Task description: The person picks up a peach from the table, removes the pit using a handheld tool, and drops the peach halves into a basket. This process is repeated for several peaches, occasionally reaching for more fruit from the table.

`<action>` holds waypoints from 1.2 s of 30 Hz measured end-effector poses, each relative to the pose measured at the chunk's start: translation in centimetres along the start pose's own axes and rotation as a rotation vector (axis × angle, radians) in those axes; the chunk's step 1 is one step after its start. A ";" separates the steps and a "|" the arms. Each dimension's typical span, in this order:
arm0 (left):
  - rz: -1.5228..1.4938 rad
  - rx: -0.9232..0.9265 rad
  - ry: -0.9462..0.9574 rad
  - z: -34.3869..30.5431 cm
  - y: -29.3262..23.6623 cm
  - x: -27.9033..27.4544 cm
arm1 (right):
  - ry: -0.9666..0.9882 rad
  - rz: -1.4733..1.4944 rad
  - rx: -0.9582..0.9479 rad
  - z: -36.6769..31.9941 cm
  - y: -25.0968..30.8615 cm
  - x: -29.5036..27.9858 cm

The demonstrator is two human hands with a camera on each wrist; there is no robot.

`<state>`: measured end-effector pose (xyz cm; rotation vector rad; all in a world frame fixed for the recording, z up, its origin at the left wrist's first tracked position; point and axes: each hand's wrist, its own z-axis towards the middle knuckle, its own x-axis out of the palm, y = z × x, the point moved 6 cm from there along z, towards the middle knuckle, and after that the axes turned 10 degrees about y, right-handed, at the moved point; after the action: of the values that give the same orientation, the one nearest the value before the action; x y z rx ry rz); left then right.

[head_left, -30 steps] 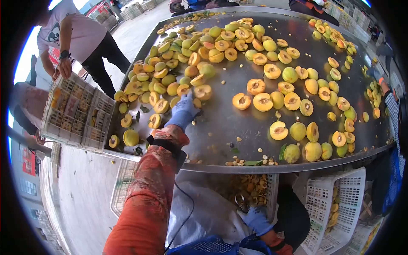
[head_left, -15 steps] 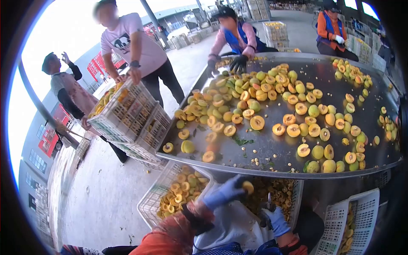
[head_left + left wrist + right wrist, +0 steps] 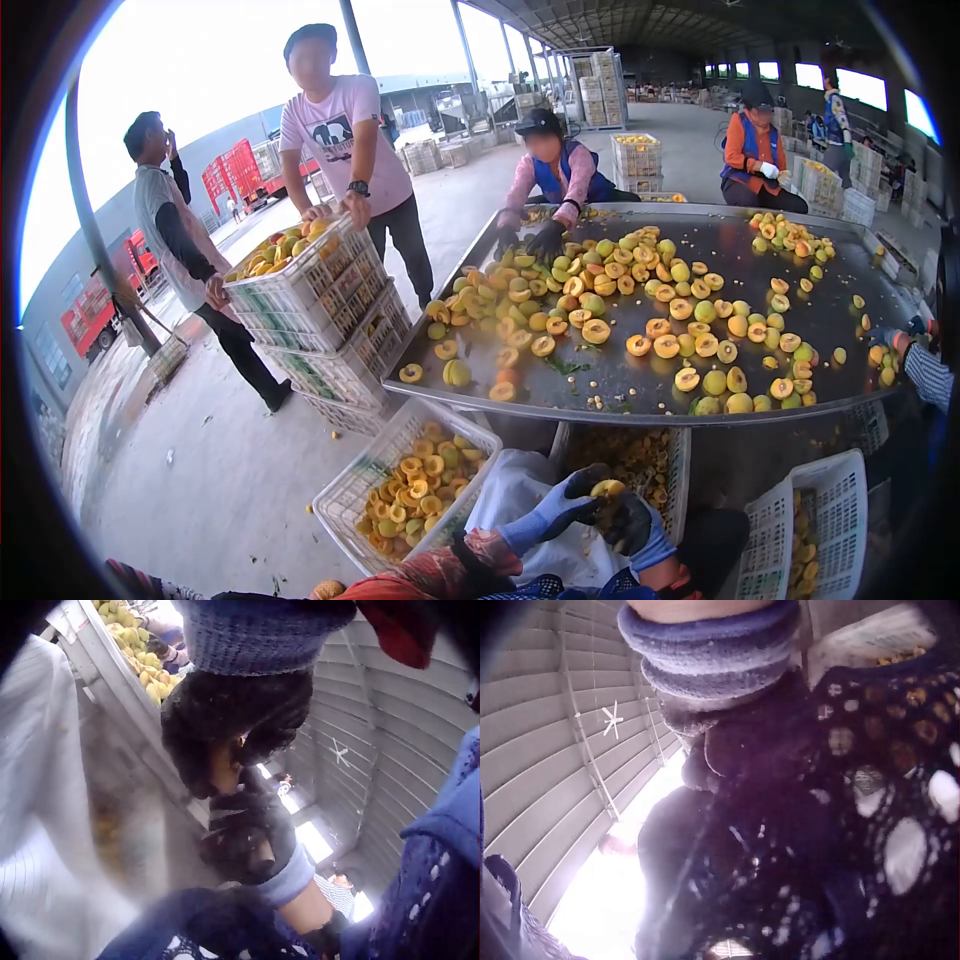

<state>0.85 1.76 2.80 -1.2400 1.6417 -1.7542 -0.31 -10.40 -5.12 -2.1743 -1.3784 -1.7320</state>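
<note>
In the head view my left hand [image 3: 570,502], in a blue glove with a dark palm, holds a peach half [image 3: 607,488] over my lap. My right hand [image 3: 632,525], gloved alike, is curled close against the fruit from the other side. From the left wrist view the peach half [image 3: 223,766] shows between the left fingers, with the right hand [image 3: 251,832] meeting it below. A brownish rounded end, like a tool handle [image 3: 262,856], sticks out of the right fist; the metal loop is hidden. Dark glove and blue cuff fill the right wrist view.
Peach halves lie across the metal table [image 3: 600,405] ahead. A white crate [image 3: 345,500] of halves stands at left, another crate [image 3: 680,480] under the table edge, more crates [image 3: 845,520] at right. One person steadies stacked crates [image 3: 330,320]; another reaches over the table's far side.
My left hand picked a peach half off the table, drew it back over my lap and brought it to my right hand, which holds a looped metal tool. The head view has tilted up.
</note>
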 end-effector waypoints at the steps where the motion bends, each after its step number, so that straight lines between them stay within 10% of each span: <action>1: -0.037 -0.017 -0.013 -0.5 -0.1 0.0 | 0.006 0.137 0.048 0.1 -0.7 0.1; 4: 0.005 0.230 0.005 -0.6 2.4 -1.4 | 0.049 0.151 0.100 0.6 -2.1 0.8; 7: -0.136 0.081 -0.100 -1.8 1.8 -2.2 | 0.132 0.416 0.271 1.0 -4.6 2.5; 10: -0.296 0.000 -0.108 -3.5 0.1 -4.2 | 0.059 0.085 0.108 1.0 -4.0 4.7; 13: 0.895 0.278 -0.427 -7.0 -7.2 -7.7 | -0.004 -0.185 -0.010 0.2 -1.9 5.0; 15: 1.039 0.473 -0.504 -6.6 -5.8 -10.0 | -0.299 -1.202 -0.059 -0.4 1.2 5.3; 16: 0.975 0.508 -0.490 -6.1 -4.5 -10.9 | -0.593 -1.950 -0.388 -0.2 1.7 4.1; 19: -0.459 0.318 -0.281 -5.4 0.2 -12.7 | -0.393 -1.926 -0.448 -0.9 1.1 11.5; 20: -0.478 0.268 -0.161 -5.9 -2.7 -11.0 | -0.367 -1.976 -0.480 -0.7 0.8 14.0; 30: 0.312 0.420 -0.270 -7.7 -3.2 -10.7 | -0.257 -2.068 -0.408 0.6 -2.4 17.8; 33: 0.161 0.326 -0.291 -7.9 -3.9 -9.2 | -0.200 -1.529 -0.613 0.2 -1.2 16.2; 36: 0.711 0.331 -0.365 -7.7 -4.9 -8.2 | -0.197 -1.329 -0.597 -0.4 -0.5 16.5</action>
<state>-0.10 13.65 5.68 -0.6500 1.2847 -1.1999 -1.19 -0.38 8.02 -1.5861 -3.1348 -2.5095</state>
